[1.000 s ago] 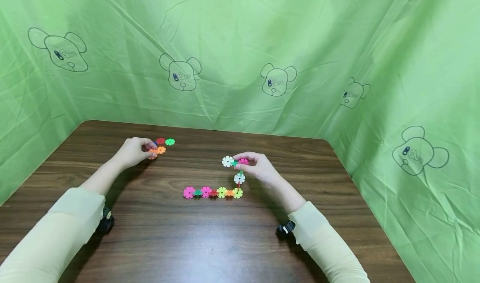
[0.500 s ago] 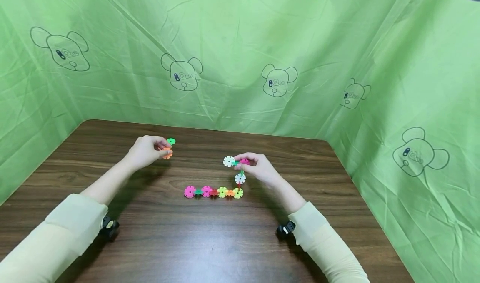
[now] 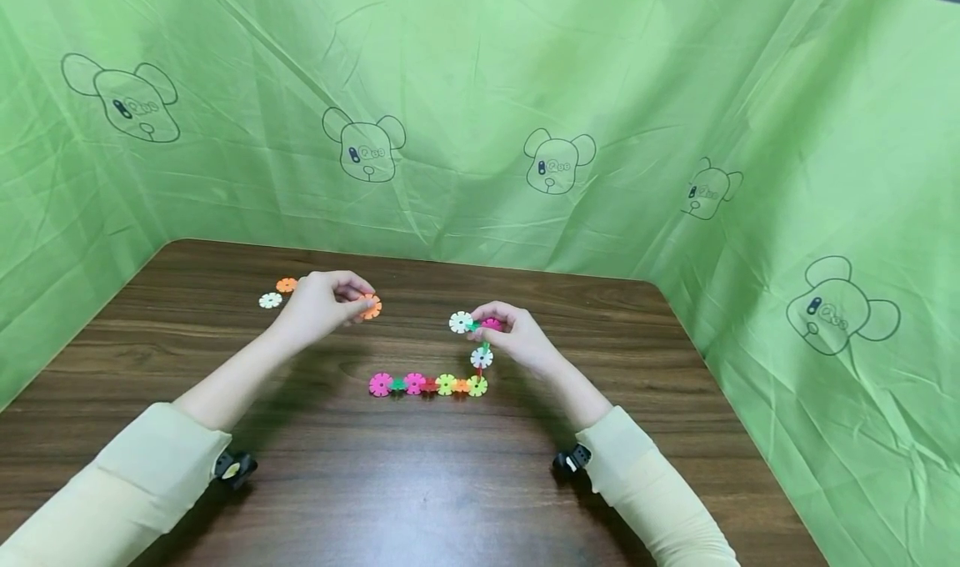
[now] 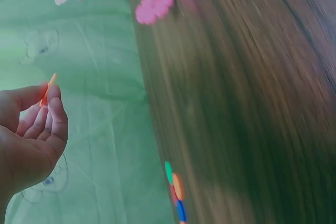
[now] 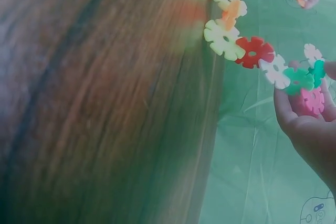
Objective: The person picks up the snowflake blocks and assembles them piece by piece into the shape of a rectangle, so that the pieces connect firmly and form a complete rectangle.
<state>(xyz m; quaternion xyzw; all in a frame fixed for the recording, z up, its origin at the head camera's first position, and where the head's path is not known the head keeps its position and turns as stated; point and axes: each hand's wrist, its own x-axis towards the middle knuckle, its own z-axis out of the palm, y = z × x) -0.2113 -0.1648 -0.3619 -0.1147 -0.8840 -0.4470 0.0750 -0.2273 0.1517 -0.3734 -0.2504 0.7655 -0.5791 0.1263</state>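
Note:
My left hand [image 3: 321, 302] pinches an orange notched, flower-shaped plastic disc [image 3: 371, 306] between thumb and fingers, above the table; the left wrist view shows this disc [image 4: 51, 85] nearly edge-on. To its right, my right hand [image 3: 519, 335] grips one end of a chain of interlocked flower discs [image 3: 415, 383], near a pink and a green piece. A white disc [image 3: 461, 323] sticks out at that end, pointing left. From my fingers the chain runs toward me through another white disc [image 3: 482, 358], then bends left in a row of yellow, orange, red, pink and green pieces.
Behind my left hand, a loose orange disc [image 3: 287, 285] and a white disc [image 3: 270, 300] lie on the wooden table [image 3: 420, 484]. The left wrist view has several more loose discs, among them a green one [image 4: 168, 172] and a blue one [image 4: 181, 211]. Green cloth [image 3: 465, 67] surrounds the table's far sides.
My left hand has moved right from the loose discs, carrying the orange disc toward the chain. The loose orange and white discs have come into sight. My right hand stays nearly still.

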